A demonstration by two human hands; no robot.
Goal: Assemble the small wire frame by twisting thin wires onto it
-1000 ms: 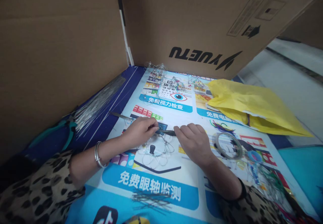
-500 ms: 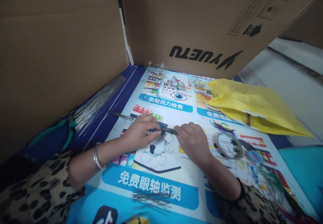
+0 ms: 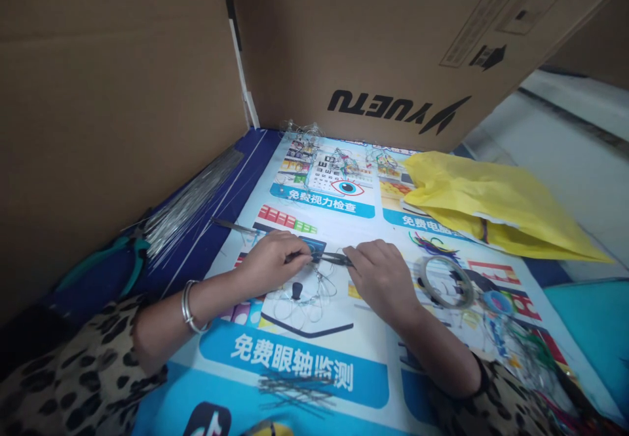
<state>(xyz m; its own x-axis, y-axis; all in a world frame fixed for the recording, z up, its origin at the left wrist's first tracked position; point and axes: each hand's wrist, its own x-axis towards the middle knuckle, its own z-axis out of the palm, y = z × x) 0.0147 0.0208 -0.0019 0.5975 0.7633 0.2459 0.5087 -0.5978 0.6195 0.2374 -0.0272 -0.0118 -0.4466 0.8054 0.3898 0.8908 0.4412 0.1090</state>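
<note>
My left hand is closed, thumb and fingertips pinched on a thin wire piece with several petal-like loops, which hangs over the printed sheet. Closed around dark pointed tweezers is my right hand. The tweezers point left, and their tips reach the wire at my left fingertips. The exact grip of the tips is too small to make out. Left of my left hand lies another slim metal tool, partly hidden behind the hand. Short dark wire pieces are heaped in front of me.
Cardboard walls stand behind and to the left. Long silver wires and teal-handled pliers lie left. On the right are a yellow bag, a tape roll and tangled coloured strands. Wire loops lie at the back.
My right hand has shifted slightly right and down with the tweezers, away from my left hand. The left hand stays nearly in place, still pinching the wire piece.
</note>
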